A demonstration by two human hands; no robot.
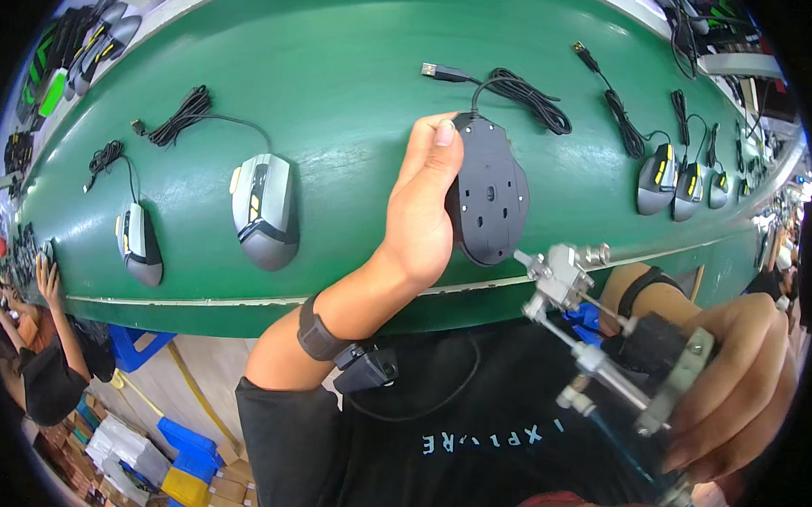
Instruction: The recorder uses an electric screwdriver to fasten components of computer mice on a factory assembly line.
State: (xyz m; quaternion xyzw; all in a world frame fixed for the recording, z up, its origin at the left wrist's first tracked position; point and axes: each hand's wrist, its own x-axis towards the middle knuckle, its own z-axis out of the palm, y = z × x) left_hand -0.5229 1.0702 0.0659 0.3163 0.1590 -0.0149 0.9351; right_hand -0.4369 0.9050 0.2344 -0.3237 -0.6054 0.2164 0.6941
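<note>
A dark computer mouse (490, 189) stands bottom side up on the green work surface (358, 91), with its several holes and slots showing. My left hand (421, 196) is closed on its left side, thumb lying along the edge near the cable end. The mouse's coiled cable with its USB plug (445, 72) lies beyond it. In my right hand (737, 377), fingers wrapped round its black and grey rear part, is a metal nozzle tool (562, 277) with fittings and a blue hose. The tool's tip is close to the mouse's near end; I cannot tell whether it touches.
Two grey mice (266, 213) with bundled cables lie at left. Several more mice (657, 180) line the right. More parts sit along the far edge. A co-worker's hand (47, 277) is at far left, above cartons and blue and yellow bins (187, 492).
</note>
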